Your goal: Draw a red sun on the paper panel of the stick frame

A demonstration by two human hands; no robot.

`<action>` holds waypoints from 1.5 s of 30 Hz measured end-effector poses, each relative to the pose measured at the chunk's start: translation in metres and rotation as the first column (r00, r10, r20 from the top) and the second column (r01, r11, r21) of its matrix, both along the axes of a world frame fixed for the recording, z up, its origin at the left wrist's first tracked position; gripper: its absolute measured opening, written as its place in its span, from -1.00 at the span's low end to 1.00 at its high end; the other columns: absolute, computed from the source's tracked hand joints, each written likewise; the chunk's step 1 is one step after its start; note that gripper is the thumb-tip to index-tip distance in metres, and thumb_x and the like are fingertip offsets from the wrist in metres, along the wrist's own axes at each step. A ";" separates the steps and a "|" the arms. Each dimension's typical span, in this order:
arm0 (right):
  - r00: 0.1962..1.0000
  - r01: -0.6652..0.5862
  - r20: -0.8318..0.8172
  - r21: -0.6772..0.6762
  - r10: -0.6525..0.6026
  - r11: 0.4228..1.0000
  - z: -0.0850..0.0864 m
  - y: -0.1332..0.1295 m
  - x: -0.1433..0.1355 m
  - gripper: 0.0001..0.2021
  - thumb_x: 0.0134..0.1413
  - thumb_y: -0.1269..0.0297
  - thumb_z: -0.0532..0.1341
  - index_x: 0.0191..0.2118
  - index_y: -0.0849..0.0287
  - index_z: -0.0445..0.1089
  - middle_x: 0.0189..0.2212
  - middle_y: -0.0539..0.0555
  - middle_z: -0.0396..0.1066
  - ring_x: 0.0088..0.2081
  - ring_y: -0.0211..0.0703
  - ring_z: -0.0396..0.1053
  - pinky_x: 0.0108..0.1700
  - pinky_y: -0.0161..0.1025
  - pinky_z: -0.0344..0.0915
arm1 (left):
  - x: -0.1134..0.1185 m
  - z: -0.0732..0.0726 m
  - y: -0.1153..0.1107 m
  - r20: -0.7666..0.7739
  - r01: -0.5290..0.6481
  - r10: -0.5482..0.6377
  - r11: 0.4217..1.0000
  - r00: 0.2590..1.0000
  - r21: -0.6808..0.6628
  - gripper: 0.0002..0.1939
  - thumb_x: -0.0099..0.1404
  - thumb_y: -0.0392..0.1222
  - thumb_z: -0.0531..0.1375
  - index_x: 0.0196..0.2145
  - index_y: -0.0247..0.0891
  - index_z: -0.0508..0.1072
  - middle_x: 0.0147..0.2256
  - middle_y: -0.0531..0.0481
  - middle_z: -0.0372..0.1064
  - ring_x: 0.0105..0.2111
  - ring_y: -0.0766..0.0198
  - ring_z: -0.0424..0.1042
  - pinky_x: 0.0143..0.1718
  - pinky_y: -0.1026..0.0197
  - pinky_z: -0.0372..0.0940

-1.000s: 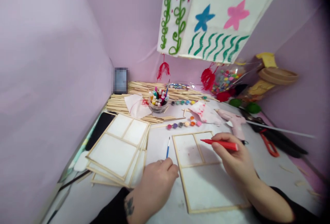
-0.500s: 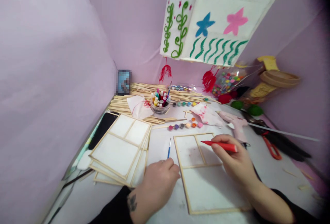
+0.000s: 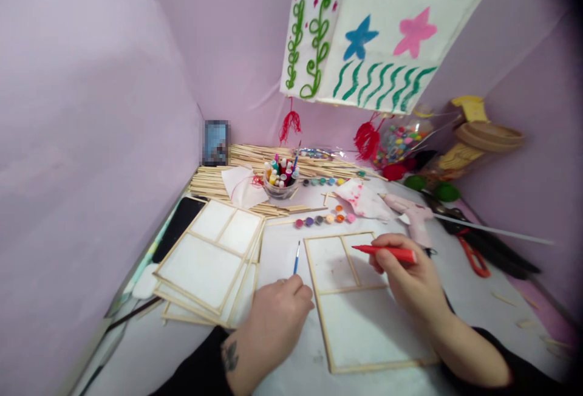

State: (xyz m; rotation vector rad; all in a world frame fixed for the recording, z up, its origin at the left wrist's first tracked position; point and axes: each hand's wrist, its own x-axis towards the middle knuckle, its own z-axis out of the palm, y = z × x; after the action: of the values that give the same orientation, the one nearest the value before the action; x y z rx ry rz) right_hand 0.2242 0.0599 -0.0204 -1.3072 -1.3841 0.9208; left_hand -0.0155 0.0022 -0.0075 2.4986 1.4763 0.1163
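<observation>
My right hand holds a red marker in a pinch, its tip pointing left above the upper right panel of a wooden frame. That stick frame, backed with white sheet, lies flat and is divided into two small panels and one large one. Just left of it, my left hand rests with fingers curled in; what they hold, if anything, is hidden. A blue paintbrush shows beyond its knuckles, bristles pointing away, lower handle hidden by the hand. Similar frames lie stacked at left.
Paint pots stand in rows behind the frame. A tub of markers sits before wooden sticks. At right are a glue gun and red-handled pliers. A painted lantern hangs overhead.
The whole view has shifted slightly. My right hand still holds the red marker over the frame, and my left hand keeps its curled pose beside the brush.
</observation>
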 end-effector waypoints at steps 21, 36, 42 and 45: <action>0.914 -0.238 0.321 -0.066 0.246 0.969 -0.007 0.000 -0.027 -0.90 0.03 0.31 0.21 -0.29 0.12 0.42 -0.40 0.01 0.50 -0.40 -0.18 0.44 -0.31 -0.27 0.37 | 0.002 -0.008 -0.006 0.080 0.114 -0.120 0.990 0.989 0.081 -0.83 0.35 -0.34 0.07 -0.13 -0.20 0.38 -0.35 0.06 0.35 -0.43 0.27 0.36 -0.44 0.21 0.22; 0.898 -0.227 0.374 -0.058 0.232 0.972 -0.011 0.005 -0.031 -0.87 0.05 0.31 0.24 -0.26 0.11 0.48 -0.33 0.05 0.55 -0.33 -0.12 0.49 -0.24 -0.23 0.42 | 0.006 -0.010 -0.010 0.062 0.160 -0.163 0.986 0.985 0.047 -0.73 0.24 -0.42 0.17 -0.09 -0.29 0.42 -0.37 0.04 0.40 -0.46 0.19 0.39 -0.47 0.15 0.25; 0.895 -0.230 0.375 -0.077 0.242 0.970 -0.011 0.006 -0.033 -0.86 0.04 0.33 0.24 -0.24 0.13 0.49 -0.31 0.05 0.56 -0.31 -0.13 0.49 -0.20 -0.24 0.42 | 0.007 -0.011 -0.009 0.042 0.164 -0.165 0.986 0.985 0.027 -0.73 0.25 -0.41 0.16 -0.09 -0.27 0.42 -0.36 0.04 0.40 -0.46 0.20 0.38 -0.48 0.16 0.25; 0.898 -0.230 0.372 -0.063 0.236 0.971 -0.012 0.007 -0.033 -0.86 0.03 0.34 0.24 -0.25 0.14 0.49 -0.32 0.05 0.55 -0.32 -0.15 0.49 -0.21 -0.26 0.42 | 0.007 -0.009 -0.008 0.032 0.167 -0.168 0.986 0.985 0.023 -0.73 0.25 -0.41 0.17 -0.09 -0.27 0.42 -0.37 0.05 0.39 -0.46 0.22 0.38 -0.48 0.17 0.25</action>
State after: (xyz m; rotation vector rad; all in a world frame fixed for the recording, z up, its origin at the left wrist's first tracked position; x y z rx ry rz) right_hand 0.1909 0.0665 -0.0320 -1.4029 -1.8690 0.8674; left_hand -0.0084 -0.0058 -0.0168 2.6107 1.2514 0.1429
